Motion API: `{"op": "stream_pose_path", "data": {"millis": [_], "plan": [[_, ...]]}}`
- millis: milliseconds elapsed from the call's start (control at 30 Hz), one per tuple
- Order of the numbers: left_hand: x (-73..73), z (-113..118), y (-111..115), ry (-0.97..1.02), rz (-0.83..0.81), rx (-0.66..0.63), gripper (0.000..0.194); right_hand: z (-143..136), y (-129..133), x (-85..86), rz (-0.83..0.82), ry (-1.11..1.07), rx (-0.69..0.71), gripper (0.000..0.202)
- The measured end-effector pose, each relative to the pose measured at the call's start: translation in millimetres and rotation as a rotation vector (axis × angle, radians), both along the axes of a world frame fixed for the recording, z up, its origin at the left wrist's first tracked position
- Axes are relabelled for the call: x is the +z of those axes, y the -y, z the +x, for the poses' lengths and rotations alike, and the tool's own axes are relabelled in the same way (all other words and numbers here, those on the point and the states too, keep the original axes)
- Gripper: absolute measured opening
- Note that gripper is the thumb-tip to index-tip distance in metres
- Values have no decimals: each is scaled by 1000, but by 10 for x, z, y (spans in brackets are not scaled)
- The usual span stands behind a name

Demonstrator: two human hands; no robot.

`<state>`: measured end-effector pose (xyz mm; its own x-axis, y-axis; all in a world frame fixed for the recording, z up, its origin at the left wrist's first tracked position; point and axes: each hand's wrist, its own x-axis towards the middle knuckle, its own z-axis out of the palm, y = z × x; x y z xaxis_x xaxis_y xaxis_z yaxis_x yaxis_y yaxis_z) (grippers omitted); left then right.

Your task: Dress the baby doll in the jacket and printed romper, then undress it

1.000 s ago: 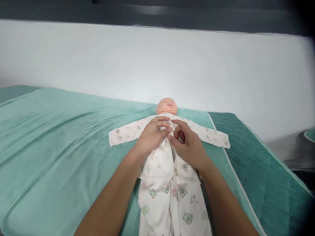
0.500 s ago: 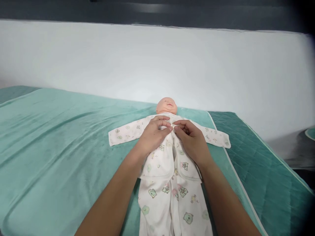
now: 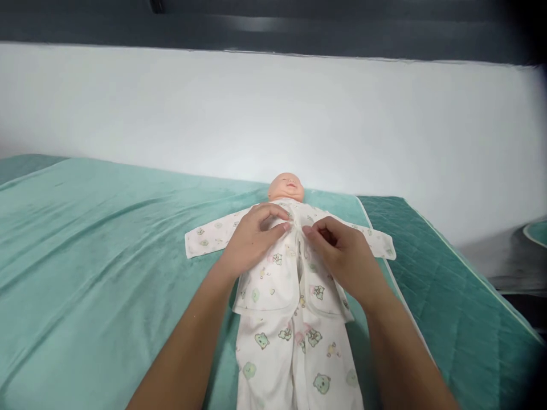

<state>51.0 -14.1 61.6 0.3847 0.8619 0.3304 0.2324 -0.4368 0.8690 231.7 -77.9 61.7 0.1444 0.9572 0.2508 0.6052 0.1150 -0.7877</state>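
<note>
A baby doll [image 3: 287, 187] lies on its back, dressed in a white printed baby jacket [image 3: 270, 293] and matching trousers [image 3: 277, 364]. Both hands are at the jacket's chest, where a thin tie string [image 3: 296, 225] shows at the front opening. My left hand [image 3: 256, 233] pinches one end of the string between thumb and forefinger. On the other side my right hand [image 3: 337, 245] is closed, thumb against forefinger, on the other end. The string is thin and mostly hidden by the fingertips. Below the chest the jacket's front edges hang slightly apart.
A light green blanket [image 3: 106, 273] covers the bed under the doll. To the right lies a darker green quilted cover [image 3: 444, 285] with a pale edge. Behind stands a white wall [image 3: 213, 114] with a dark band above it.
My hands have moved slightly apart at the chest, the right one outward to the right and the left one to the left. The camera view has shifted a little.
</note>
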Motion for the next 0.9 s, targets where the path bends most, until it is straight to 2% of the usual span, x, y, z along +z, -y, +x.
{"op": "stream_pose_path", "data": {"millis": [100, 200, 267, 400, 533, 900], "plan": [[68, -53, 38, -112, 0, -23, 18, -35, 147, 71, -92, 295, 51, 36], [103, -87, 66, -247, -54, -182, 19, -125, 225, 28, -112, 499, 11, 31], [110, -101, 69, -312, -46, -259, 16, -160, 243, -3, -102, 552, 10, 26], [112, -119, 51, -359, 29, -306, 11, -94, 252, 49, -145, 490, 121, 27], [125, -120, 62, -356, 39, -328, 14, 33, 234, 129, -187, 364, 206, 31], [155, -31, 185, -160, -298, -391, 22, 147, 147, 78, -257, 144, 313, 29]]}}
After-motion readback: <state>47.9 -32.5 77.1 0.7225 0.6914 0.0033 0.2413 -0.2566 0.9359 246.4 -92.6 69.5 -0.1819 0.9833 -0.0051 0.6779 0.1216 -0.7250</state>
